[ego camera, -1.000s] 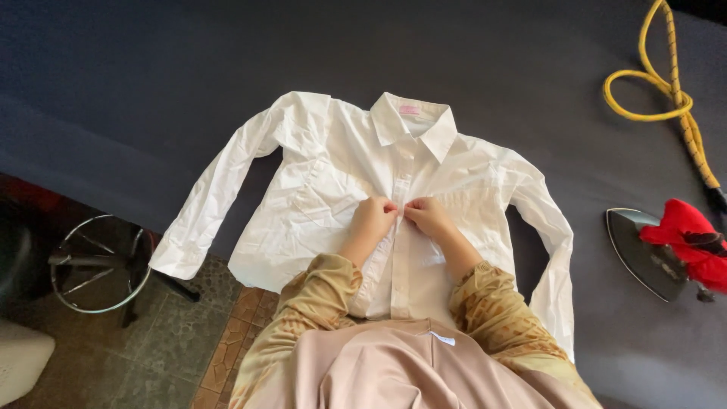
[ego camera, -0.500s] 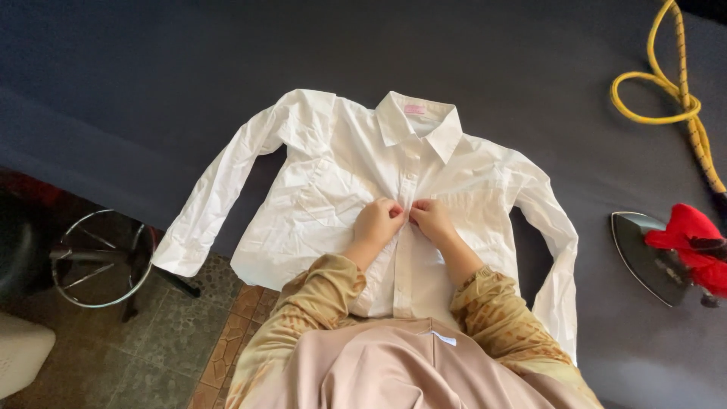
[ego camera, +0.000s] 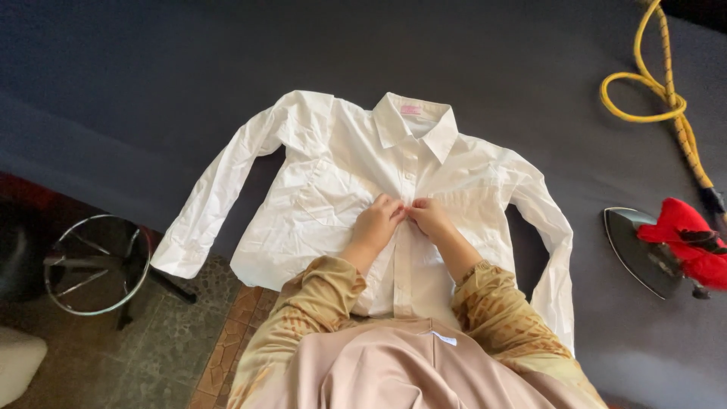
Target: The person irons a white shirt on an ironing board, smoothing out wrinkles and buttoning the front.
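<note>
Both hands, left hand (ego camera: 377, 222) and right hand (ego camera: 429, 216), pinch the front strip of the white shirt (ego camera: 333, 189) spread on the dark bench (ego camera: 151, 91), barely shifted from a second ago; buttoning goes on.

Dark blue table cover (ego camera: 151, 76) fills far side; stone-tile floor (ego camera: 136, 363) near left; chrome stool frame (ego camera: 95, 265) left.

Little differs across the three pictures. The left hand (ego camera: 376, 225) and right hand (ego camera: 429, 216) sit a touch lower in the view than before, fingertips pinched together at the front placket of the white shirt (ego camera: 333, 189). The iron (ego camera: 666, 246) and yellow cord (ego camera: 659, 83) lie slightly further right and lower, the view having shifted.
</note>
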